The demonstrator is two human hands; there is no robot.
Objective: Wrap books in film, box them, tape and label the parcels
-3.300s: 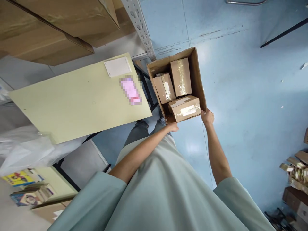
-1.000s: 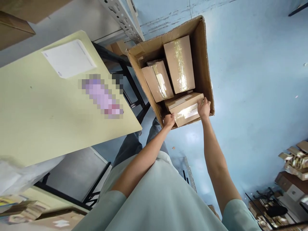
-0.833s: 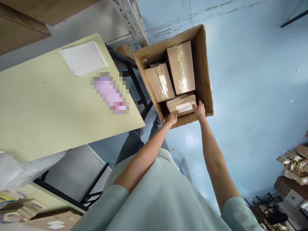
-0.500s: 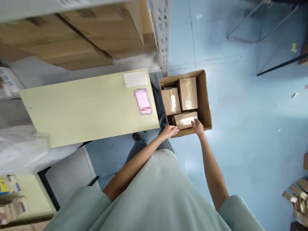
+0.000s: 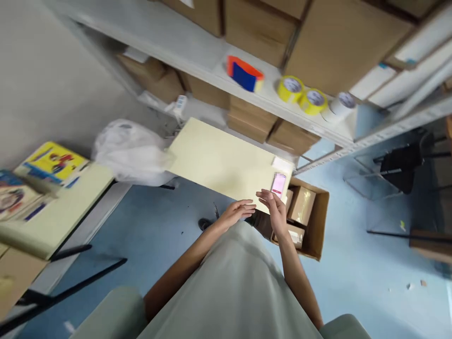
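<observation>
My left hand is raised in front of my body with its fingers stretched out, holding nothing. Beside it, my right hand is also open and bare, its fingers spread over the right end of the pale yellow table. Just beyond those fingers lies a phone with a pink screen, close to a white sheet or pad. On the floor to the right stands an open cardboard carton, partly behind my right hand and arm. Several taped small boxes sit inside it.
A metal shelf with large cartons runs behind the table. Along its edge sit yellow tape rolls and an orange-and-blue item. White plastic hangs at the table's left end; books lie on another table. A black chair stands right.
Both hands have left the carton and its lower small box and moved left toward the table. The small boxes stay in the carton. My view has swung left and up to the shelf.
</observation>
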